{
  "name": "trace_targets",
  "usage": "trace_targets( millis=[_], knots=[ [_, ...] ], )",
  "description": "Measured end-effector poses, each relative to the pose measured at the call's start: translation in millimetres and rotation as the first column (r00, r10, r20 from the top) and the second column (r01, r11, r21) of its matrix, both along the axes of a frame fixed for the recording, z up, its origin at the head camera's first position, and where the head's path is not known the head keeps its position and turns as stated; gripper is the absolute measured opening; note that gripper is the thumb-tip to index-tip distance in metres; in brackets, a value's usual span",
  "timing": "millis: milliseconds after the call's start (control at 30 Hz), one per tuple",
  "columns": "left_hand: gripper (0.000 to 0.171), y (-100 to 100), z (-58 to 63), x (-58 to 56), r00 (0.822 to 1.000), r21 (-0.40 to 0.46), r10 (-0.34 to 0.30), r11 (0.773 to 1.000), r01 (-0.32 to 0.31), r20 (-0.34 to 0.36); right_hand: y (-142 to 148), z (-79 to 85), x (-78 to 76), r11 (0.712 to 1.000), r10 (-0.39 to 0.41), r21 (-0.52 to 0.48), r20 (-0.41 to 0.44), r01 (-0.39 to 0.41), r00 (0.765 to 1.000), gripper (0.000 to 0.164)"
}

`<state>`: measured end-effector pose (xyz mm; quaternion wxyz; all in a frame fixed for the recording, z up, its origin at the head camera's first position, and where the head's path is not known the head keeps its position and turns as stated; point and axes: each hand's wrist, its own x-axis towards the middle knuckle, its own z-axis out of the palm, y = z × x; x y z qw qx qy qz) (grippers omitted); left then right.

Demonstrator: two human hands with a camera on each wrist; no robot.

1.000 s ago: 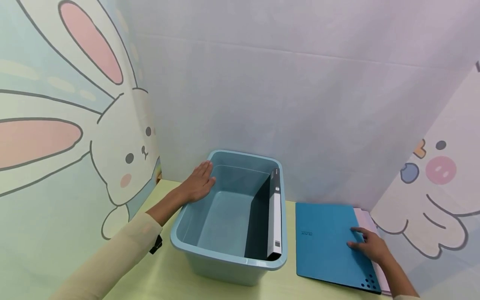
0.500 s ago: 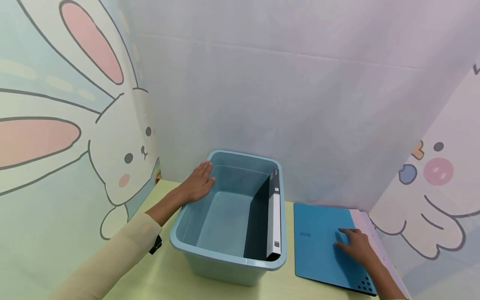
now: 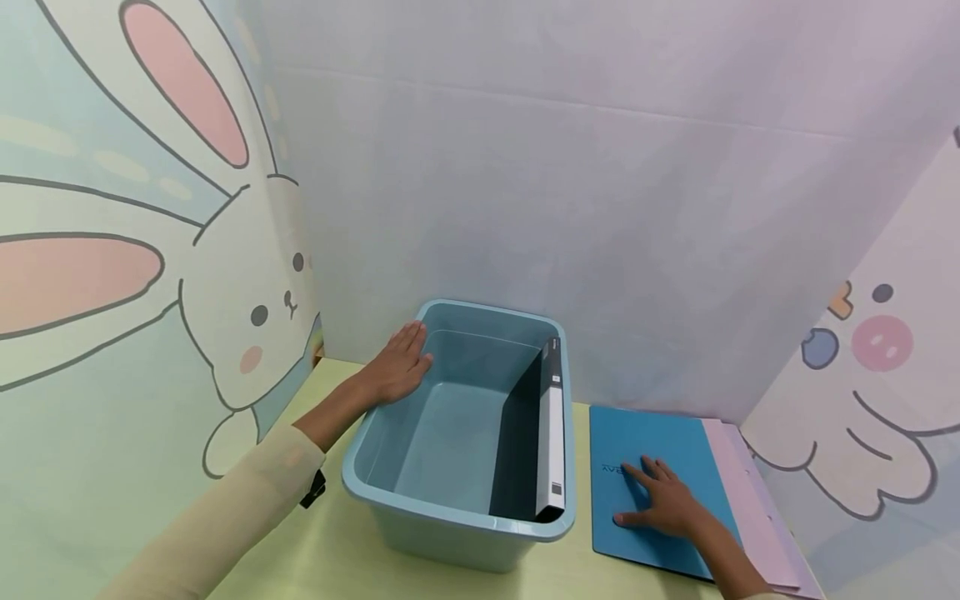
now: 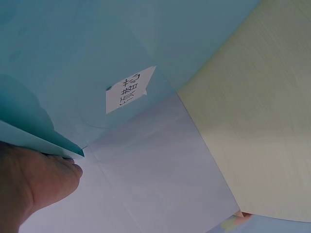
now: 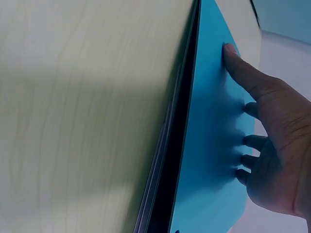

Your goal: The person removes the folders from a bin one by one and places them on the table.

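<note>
My left hand (image 3: pixel 393 367) rests on the left rim of a blue-grey plastic bin (image 3: pixel 457 523), fingers straight. In the left wrist view the same hand (image 4: pixel 41 177) lies against the bin's edge. A black binder-like thing with a white spine (image 3: pixel 551 442) stands upright along the bin's right inner wall. To the right, my right hand (image 3: pixel 663 504) is spread over a flat blue folder (image 3: pixel 645 433), thumb and fingertips on its cover. The right wrist view shows the right hand (image 5: pixel 277 131) on the blue cover, with dark and thin layered edges (image 5: pixel 155 179) beneath it.
Pale pink sheets or folders (image 3: pixel 738 492) stick out from under the blue folder's right side. A white label with handwriting (image 4: pixel 130 90) is on the bin's outside. Everything stands on a pale wood-grain table (image 3: pixel 558 575), with a plain curtain (image 3: pixel 562 208) behind.
My right hand has moved left across the blue folder, from its right edge to its middle. More of the pink layer shows on the right. My left hand has stayed on the rim.
</note>
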<state>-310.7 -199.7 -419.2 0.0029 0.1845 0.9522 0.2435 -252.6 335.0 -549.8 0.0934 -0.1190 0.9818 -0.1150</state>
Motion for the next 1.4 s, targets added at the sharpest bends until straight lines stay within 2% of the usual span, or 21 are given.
trace_targets(
  millis=[300,733,1100,1400],
  knots=[
    [0.072,0.5,0.8,0.7,1.0,0.003,0.006,1.0,-0.006,0.002,10.5,-0.2,0.8,1.0,-0.001,0.016,0.012,0.001,1.0,0.104],
    [0.072,-0.6,0.9,1.2,1.0,0.01,-0.006,1.0,0.006,0.002,29.0,0.9,0.2,0.999,-0.016,0.048,-0.026,0.017,1.0,0.101],
    [0.071,-2.5,-0.4,1.8,1.0,0.011,-0.01,1.0,0.01,0.0,23.0,0.3,0.4,0.998,-0.055,0.037,0.009,0.054,0.998,0.107],
    [0.071,-2.5,1.4,4.1,1.0,0.018,-0.015,1.0,0.015,-0.007,12.9,14.3,-3.6,0.997,-0.049,-0.055,-0.02,0.048,0.999,0.09]
  ],
)
